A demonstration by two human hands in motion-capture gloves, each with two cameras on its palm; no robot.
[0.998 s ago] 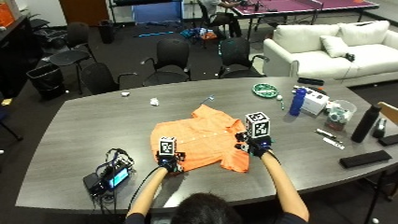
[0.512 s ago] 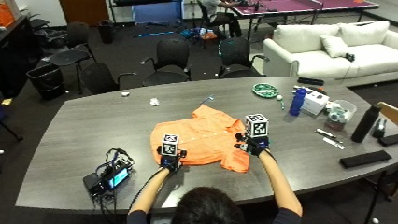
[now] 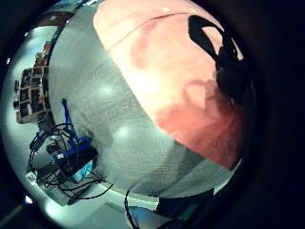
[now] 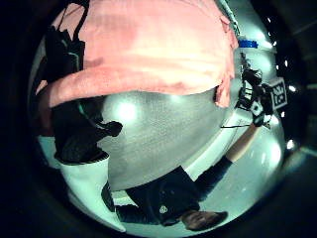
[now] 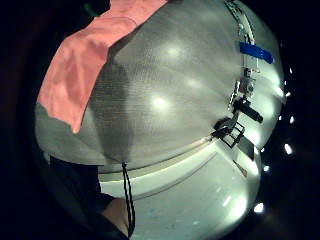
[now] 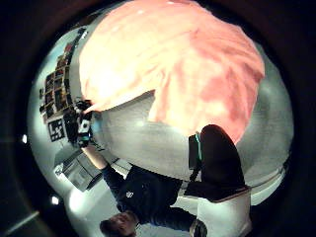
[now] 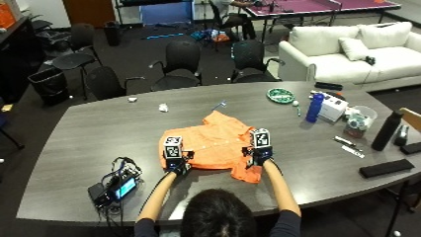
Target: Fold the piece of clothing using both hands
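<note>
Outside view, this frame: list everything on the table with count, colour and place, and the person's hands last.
Shirt: one, orange, spread at the table's middle in front of the person.
Table: one, grey wood grain.
Device with cables: one, black with a lit screen, near edge by the person's left.
Bottle: one, blue, far right side.
Box: one, white, beside the blue bottle.
Plate: one, green patterned, far edge.
Flask: one, black, right end.
Flat case: one, black, right end near edge.
Crumpled paper: one, white, far left of the shirt.
Left hand: black glove, at the shirt's near left edge.
Right hand: black glove, on the shirt's near right part.
</note>
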